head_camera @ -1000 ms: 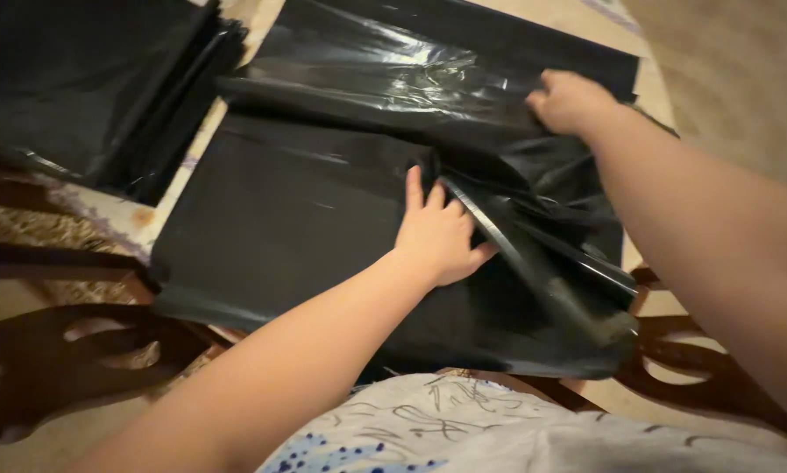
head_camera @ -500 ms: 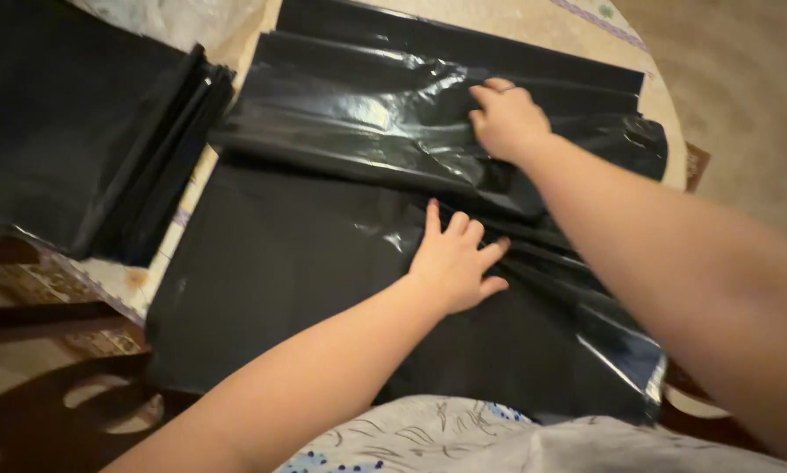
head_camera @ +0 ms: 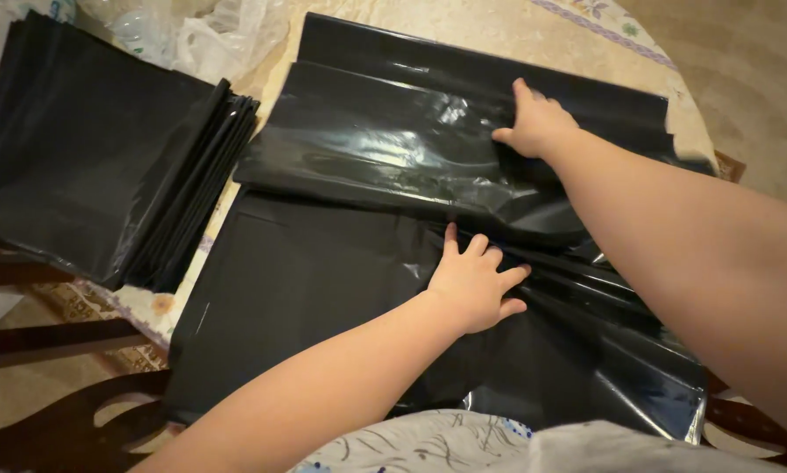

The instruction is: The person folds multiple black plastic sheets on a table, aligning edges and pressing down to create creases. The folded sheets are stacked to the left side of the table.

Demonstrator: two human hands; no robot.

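Observation:
A large black plastic bag (head_camera: 323,271) lies spread over the table, its upper part doubled into a shiny fold (head_camera: 385,158). My left hand (head_camera: 474,282) lies flat on the bag near its middle, fingers spread, just below the fold. Farther back, my right hand (head_camera: 538,124) presses palm down on the top of the fold, fingers apart. Neither hand grips the plastic.
A stack of folded black bags (head_camera: 104,166) sits at the left of the table. Clear crumpled plastic (head_camera: 209,35) lies behind it. The tablecloth (head_camera: 499,35) shows at the back. Dark wooden chair parts (head_camera: 69,420) stand at the lower left and lower right.
My right hand has slid left and toward the middle along the fold. The fold now lies flatter. My left hand has stayed pressing the bag's middle.

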